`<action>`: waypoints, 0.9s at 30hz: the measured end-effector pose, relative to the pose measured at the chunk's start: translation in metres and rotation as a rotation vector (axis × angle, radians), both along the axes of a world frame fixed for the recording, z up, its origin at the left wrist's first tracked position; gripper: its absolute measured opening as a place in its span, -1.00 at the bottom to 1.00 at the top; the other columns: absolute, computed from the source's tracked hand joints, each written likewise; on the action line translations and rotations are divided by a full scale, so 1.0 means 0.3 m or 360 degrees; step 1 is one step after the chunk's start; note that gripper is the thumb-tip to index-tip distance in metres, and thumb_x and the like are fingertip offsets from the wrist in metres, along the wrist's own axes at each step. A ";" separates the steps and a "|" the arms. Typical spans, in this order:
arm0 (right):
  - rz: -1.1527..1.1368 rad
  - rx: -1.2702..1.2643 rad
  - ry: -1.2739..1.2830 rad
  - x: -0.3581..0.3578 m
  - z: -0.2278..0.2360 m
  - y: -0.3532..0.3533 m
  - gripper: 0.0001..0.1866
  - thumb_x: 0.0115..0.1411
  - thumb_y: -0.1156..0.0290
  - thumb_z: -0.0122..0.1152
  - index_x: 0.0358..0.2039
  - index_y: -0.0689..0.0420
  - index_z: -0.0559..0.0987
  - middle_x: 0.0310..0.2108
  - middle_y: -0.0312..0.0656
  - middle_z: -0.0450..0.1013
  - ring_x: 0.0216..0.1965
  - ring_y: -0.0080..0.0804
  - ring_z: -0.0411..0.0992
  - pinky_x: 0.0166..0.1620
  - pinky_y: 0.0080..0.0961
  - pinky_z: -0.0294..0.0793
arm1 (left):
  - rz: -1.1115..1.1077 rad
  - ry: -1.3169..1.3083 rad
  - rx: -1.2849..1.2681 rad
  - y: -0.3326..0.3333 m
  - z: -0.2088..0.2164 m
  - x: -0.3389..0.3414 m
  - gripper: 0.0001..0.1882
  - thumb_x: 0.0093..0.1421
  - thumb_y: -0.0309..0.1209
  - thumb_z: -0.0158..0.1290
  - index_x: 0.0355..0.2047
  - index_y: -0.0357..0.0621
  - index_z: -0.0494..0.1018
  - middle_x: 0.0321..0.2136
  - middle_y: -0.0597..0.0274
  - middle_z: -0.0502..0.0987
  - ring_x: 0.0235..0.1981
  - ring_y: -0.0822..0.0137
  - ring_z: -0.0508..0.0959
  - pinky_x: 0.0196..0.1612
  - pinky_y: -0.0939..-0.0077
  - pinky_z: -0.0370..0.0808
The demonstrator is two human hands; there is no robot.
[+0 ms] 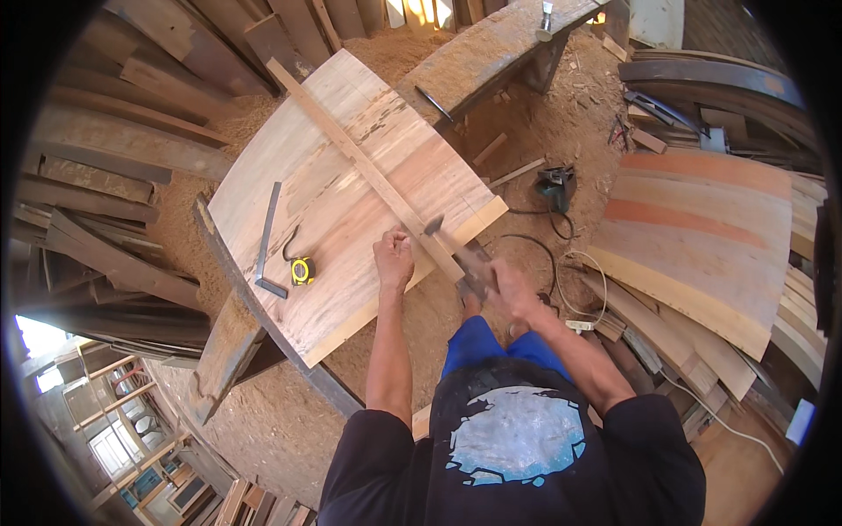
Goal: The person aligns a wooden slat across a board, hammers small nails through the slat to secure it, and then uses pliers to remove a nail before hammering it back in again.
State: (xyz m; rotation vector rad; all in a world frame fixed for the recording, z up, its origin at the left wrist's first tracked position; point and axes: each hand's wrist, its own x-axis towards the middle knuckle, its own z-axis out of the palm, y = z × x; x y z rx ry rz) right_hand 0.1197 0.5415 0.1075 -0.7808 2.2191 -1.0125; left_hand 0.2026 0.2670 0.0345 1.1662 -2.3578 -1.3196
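Note:
A broad panel of joined boards (263,184) lies in front of me, and a long narrow wooden strip (368,171) crosses it diagonally. My right hand (511,292) grips a hammer (433,225) by its motion-smeared handle, its dark head over the strip near the strip's near end. Beside the strip, my left hand (393,259) is closed just over the panel, fingers curled together; whatever they may hold is too small to make out. Left of that hand, a yellow and black tape measure (302,271) and a dark try square (268,232) rest on the panel.
Dark beams (254,307) support the panel at the left. A sawdust-covered bench plank (482,53) stands beyond it. On the right are a corded power tool (556,187), a pale cable (583,289) and another curved panel (693,237). Stacked planks (105,184) line the left.

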 end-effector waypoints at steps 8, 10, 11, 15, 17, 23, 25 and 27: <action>0.0273 0.0281 -0.0060 0.225 0.011 0.029 -0.37 0.17 0.45 0.24 0.29 0.06 0.36 -0.23 0.11 0.44 -0.17 0.17 0.48 -0.12 -0.03 0.49 | -0.0062 0.0131 -0.0898 -0.116 -0.054 -0.159 -0.83 0.23 -0.48 0.14 -0.16 -0.15 0.47 0.01 -0.07 0.53 0.20 -0.11 0.34 0.33 -0.04 0.17; 0.0219 0.0255 -0.0005 0.252 -0.064 0.057 -0.34 0.18 0.45 0.25 0.32 0.05 0.36 -0.23 0.08 0.42 -0.18 0.13 0.48 -0.11 -0.06 0.49 | -0.0157 0.0031 -0.0452 -0.084 -0.028 -0.232 -0.68 0.27 -0.49 0.10 0.03 -0.23 0.45 0.02 -0.04 0.51 0.32 -0.14 0.26 0.38 -0.02 0.10; 0.0130 0.0167 -0.0024 0.262 -0.070 0.050 -0.35 0.17 0.47 0.26 0.30 0.09 0.38 -0.23 0.10 0.41 -0.18 0.13 0.47 -0.12 -0.07 0.49 | -0.0161 0.0012 -0.0455 -0.088 -0.044 -0.224 -0.68 0.27 -0.49 0.10 0.03 -0.23 0.45 0.02 -0.04 0.51 0.32 -0.14 0.26 0.38 -0.02 0.10; 0.0025 0.0108 -0.0044 0.276 -0.044 0.022 -0.38 0.13 0.53 0.27 0.25 0.16 0.41 -0.20 0.13 0.39 -0.19 0.13 0.46 -0.13 -0.08 0.48 | -0.0155 0.0022 -0.0584 -0.116 -0.093 -0.196 -0.34 0.28 -0.48 0.08 0.34 -0.44 0.15 -0.05 0.06 0.53 0.37 -0.10 0.21 0.40 0.01 0.07; 0.0119 0.0173 -0.0050 0.276 -0.033 0.017 -0.40 0.14 0.53 0.26 0.24 0.17 0.42 -0.19 0.13 0.39 -0.19 0.14 0.46 -0.13 -0.08 0.48 | -0.0180 -0.0006 -0.0553 -0.126 -0.110 -0.188 -0.24 0.28 -0.49 0.07 0.40 -0.49 0.03 -0.07 0.08 0.54 0.36 -0.08 0.22 0.39 0.02 0.07; 0.0201 0.0240 -0.0198 0.217 0.008 0.022 -0.46 0.19 0.44 0.22 0.22 0.10 0.44 -0.16 0.12 0.40 -0.14 0.16 0.47 -0.10 -0.04 0.50 | -0.0137 -0.0006 -0.0491 -0.099 -0.085 -0.217 -0.26 0.25 -0.55 0.05 0.39 -0.46 0.04 -0.12 0.06 0.54 0.30 -0.08 0.28 0.37 0.11 0.12; 0.0195 0.0228 -0.0329 0.203 0.022 0.033 -0.48 0.23 0.39 0.20 0.22 0.04 0.44 -0.10 0.12 0.40 -0.07 0.17 0.47 -0.09 0.00 0.51 | -0.0029 0.0223 -0.0379 -0.103 -0.085 -0.210 -0.41 0.25 -0.55 0.07 0.29 -0.38 0.23 -0.12 0.07 0.54 0.20 -0.03 0.36 0.32 0.11 0.19; 0.0155 0.0037 -0.0427 0.177 0.042 0.046 -0.52 0.29 0.28 0.19 0.21 0.07 0.44 -0.07 0.20 0.48 -0.04 0.21 0.50 -0.04 0.00 0.51 | -0.0031 0.0320 -0.0549 -0.120 -0.100 -0.195 -0.54 0.26 -0.53 0.10 0.16 -0.34 0.34 -0.13 0.08 0.54 0.15 0.01 0.38 0.29 0.13 0.24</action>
